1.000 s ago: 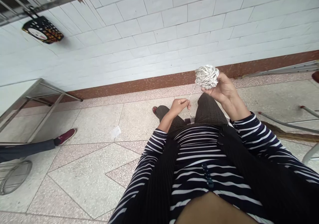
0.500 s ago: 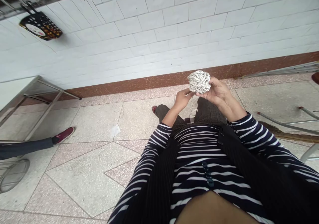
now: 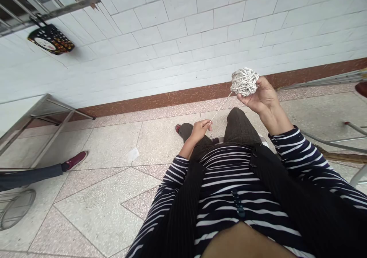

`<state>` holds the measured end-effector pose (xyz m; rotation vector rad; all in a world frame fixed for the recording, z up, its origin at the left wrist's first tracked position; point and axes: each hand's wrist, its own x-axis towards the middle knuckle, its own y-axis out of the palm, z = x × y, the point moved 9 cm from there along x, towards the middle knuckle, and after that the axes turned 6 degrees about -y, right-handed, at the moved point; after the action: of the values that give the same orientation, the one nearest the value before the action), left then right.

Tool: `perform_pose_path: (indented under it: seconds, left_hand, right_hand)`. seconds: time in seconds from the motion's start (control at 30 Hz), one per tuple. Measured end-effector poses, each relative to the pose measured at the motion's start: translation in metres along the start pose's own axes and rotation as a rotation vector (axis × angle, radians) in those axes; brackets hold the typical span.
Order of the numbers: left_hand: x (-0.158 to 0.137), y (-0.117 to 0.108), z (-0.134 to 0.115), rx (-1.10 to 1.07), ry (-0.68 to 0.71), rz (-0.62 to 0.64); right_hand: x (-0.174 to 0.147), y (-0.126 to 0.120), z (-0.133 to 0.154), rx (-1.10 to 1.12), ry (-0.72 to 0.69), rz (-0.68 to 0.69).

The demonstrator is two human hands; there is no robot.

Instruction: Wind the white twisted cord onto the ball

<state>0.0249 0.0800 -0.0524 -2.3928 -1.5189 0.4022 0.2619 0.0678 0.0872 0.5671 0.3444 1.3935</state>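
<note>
A whitish ball of cord (image 3: pixel 244 82), wound in thick criss-crossing strands, is held up in front of my lap. My right hand (image 3: pixel 263 96) grips it from the right side, fingers and thumb around its edge. From the ball's lower left a single strand of cord (image 3: pixel 222 106) runs taut down to my left hand (image 3: pixel 201 130), which pinches it between thumb and fingers above my left thigh. Whatever length of cord lies beyond the left hand is not clearly visible.
A metal-legged table (image 3: pixel 47 97) stands at the left, with another person's leg and dark red shoe (image 3: pixel 75 160) near it. A paper scrap (image 3: pixel 132 154) lies on the floor. A patterned bag (image 3: pixel 51 39) hangs from window bars. Metal chair legs (image 3: pixel 346 139) are at the right.
My right hand has moved up and right with the ball. My left hand has moved down and left, away from it, and the strand now stretches between them.
</note>
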Motion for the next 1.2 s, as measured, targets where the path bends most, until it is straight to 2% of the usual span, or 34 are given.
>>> perform_pose_path:
  seconds: [0.17, 0.3, 0.4, 0.53, 0.63, 0.73, 0.83, 1.0, 1.2]
  left_hand:
    - [0.012, -0.008, 0.015, 0.140, 0.002, -0.015]
    - [0.028, -0.015, 0.018, 0.166, -0.030, -0.070]
    - [0.036, -0.012, -0.002, 0.063, 0.032, -0.101]
    - [0.044, 0.013, -0.053, -0.225, 0.190, 0.006]
    - [0.047, 0.018, -0.077, -0.378, 0.197, -0.024]
    - [0.041, 0.018, -0.086, -0.392, 0.193, -0.019]
    - [0.030, 0.020, -0.082, -0.322, 0.187, 0.056]
    - [0.013, 0.011, -0.066, -0.231, 0.132, 0.049]
    - [-0.001, 0.014, -0.051, -0.082, 0.058, 0.101]
  right_hand:
    - [-0.004, 0.009, 0.004, -0.040, 0.003, -0.014]
    - [-0.010, 0.020, 0.011, -0.090, 0.013, 0.034]
    - [-0.013, 0.030, 0.008, -0.121, 0.041, 0.089]
    - [-0.012, 0.043, -0.010, -0.141, 0.099, 0.134]
    - [-0.011, 0.048, -0.023, -0.173, 0.150, 0.154]
    - [-0.008, 0.041, -0.023, -0.204, 0.136, 0.134]
    - [-0.003, 0.026, -0.015, -0.197, 0.099, 0.080]
    - [0.001, 0.010, -0.017, -0.237, 0.079, 0.008]
    - [0.012, -0.011, -0.007, -0.403, -0.123, -0.186]
